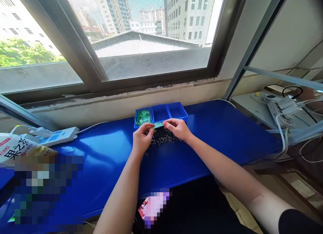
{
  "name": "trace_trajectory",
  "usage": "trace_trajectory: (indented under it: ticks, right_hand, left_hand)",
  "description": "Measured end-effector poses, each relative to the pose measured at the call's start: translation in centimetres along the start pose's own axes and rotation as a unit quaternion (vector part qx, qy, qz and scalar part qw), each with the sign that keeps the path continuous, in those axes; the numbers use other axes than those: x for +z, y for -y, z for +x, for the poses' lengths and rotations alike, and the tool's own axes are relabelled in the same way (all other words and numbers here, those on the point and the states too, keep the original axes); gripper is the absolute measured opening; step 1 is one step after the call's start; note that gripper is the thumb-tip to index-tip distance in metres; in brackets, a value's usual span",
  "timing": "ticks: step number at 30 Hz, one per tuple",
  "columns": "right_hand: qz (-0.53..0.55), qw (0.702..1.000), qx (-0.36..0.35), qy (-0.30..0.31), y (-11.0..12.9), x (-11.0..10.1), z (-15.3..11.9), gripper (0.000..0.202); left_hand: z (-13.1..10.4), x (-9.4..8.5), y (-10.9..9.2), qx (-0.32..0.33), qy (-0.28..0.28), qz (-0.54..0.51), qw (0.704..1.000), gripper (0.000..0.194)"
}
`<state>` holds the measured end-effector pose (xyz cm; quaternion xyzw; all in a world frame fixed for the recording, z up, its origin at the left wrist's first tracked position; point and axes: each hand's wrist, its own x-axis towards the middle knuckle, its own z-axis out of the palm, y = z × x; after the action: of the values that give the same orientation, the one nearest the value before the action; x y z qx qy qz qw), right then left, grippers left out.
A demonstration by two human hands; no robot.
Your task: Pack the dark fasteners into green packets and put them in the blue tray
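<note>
Between my two hands is a small green-printed packet (158, 125), pinched at its ends by fingers and thumbs. My left hand (142, 137) closes on its left end, and my right hand (178, 129) on its right end. Just below lies a pile of small dark and silvery metal pieces, which look like screws (165, 138), on the blue tabletop. Behind the hands stands a blue tray (187, 117) with three compartments. Its left compartment holds a heap of green packets (143, 116); no contents show in the other two.
A white power strip (59, 136) and a drink bottle with a white label (20, 148) are at the left. Metal frame posts (254, 45) rise on both sides. Cables and adapters (285, 106) lie on a surface at the right. A window (151, 42) is behind the table.
</note>
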<state>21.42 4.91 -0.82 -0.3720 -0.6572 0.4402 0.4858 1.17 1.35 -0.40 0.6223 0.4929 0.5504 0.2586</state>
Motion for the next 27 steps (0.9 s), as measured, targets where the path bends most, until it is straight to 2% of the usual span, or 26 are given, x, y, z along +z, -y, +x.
trace_trajectory:
  ticks: [9, 14, 18, 20, 27]
  right_hand:
    - [-0.015, 0.999, -0.025, -0.034, -0.04, -0.13, 0.23, 0.018]
    - [0.017, 0.999, -0.027, -0.034, 0.09, 0.02, 0.21, 0.025]
    - [0.028, 0.999, -0.002, -0.025, -0.13, 0.02, 0.25, 0.036]
    - [0.012, 1.0, -0.008, -0.022, -0.23, 0.0, 0.26, 0.033]
    - [-0.04, 0.998, -0.027, -0.026, -0.14, -0.03, 0.21, 0.023]
  left_hand:
    - [-0.09, 0.13, 0.11, 0.019, 0.004, -0.01, 1.0, 0.017]
    - [-0.12, 0.41, 0.25, 0.018, -0.019, -0.011, 1.0, 0.02]
    - [-0.1, 0.44, 0.38, -0.009, -0.011, -0.047, 0.999, 0.034]
    - [-0.09, 0.41, 0.42, -0.017, -0.004, -0.042, 0.999, 0.037]
    - [-0.06, 0.31, 0.4, 0.016, -0.018, 0.029, 0.999, 0.025]
